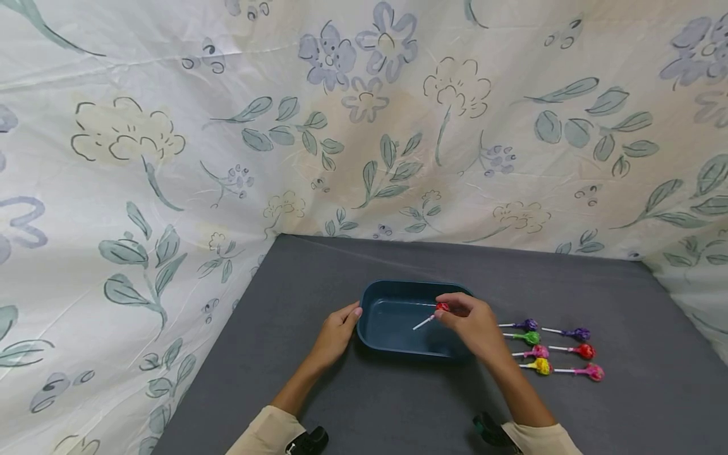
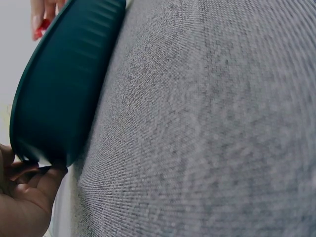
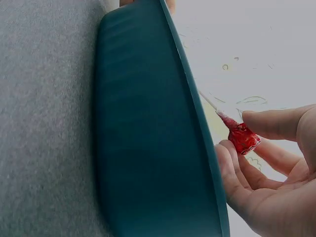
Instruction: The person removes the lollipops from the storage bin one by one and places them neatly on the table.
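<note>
A dark teal rectangular tray with raised walls rests on the grey cloth. My left hand grips its left end, thumb at the rim; in the left wrist view the fingers curl against the end wall. Over the right half of the tray, my right hand pinches a red-wrapped lollipop by its head between thumb and fingers. Its white stick points down and left across the tray's inside. A second thin white line, like a stick, shows just left of the right fingertips.
Several wrapped lollipops lie in two columns right of the tray: purple, green, yellow, red and pink among them. My right forearm passes close to their left side. A floral cloth hangs behind the table.
</note>
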A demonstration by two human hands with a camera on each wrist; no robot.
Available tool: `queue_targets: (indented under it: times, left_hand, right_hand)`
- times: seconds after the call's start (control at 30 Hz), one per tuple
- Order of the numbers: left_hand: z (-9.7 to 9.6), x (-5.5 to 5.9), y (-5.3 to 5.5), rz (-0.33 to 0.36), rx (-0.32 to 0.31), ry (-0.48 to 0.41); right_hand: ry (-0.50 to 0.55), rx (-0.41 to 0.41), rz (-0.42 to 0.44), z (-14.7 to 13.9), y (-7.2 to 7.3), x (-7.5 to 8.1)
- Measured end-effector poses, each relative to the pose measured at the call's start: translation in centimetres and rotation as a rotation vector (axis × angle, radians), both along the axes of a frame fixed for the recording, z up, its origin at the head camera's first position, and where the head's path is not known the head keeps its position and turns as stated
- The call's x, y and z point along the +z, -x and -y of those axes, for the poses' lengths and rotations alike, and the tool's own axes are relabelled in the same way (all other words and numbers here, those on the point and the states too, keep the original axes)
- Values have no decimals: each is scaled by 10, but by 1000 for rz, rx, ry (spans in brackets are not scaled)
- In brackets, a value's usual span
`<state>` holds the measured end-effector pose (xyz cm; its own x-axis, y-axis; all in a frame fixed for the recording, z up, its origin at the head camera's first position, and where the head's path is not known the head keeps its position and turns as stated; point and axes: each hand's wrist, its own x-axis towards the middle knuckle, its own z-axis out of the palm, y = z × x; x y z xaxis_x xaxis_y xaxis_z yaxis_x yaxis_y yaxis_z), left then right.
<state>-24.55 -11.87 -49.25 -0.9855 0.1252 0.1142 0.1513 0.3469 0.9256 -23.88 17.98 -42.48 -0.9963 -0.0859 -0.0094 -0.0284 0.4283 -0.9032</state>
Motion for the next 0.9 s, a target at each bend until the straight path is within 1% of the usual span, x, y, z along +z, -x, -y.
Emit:
queue_targets:
  times: [0.2, 0.43, 0.6, 0.7, 0.8, 0.9]
  left_hand:
    - [0, 0, 0, 4, 5, 9]
    - [-1, 2, -1, 12, 12, 16]
    - [-1, 3, 0, 18, 16, 29]
    - [-1, 3, 0, 18, 13, 28]
    - [-2, 2, 0, 13, 11, 20]
    - [-1, 1, 0, 9, 6, 10]
  right_hand:
    - [-16, -18, 49, -13, -7, 2]
    - [-4, -31, 30, -31, -13, 2]
    - [-22, -67, 43, -41, -18, 2]
    - [-35, -88, 37, -48, -20, 1]
    - [-11, -100, 33, -54, -22, -1]
    - [-14, -115, 56, -61, -25, -1]
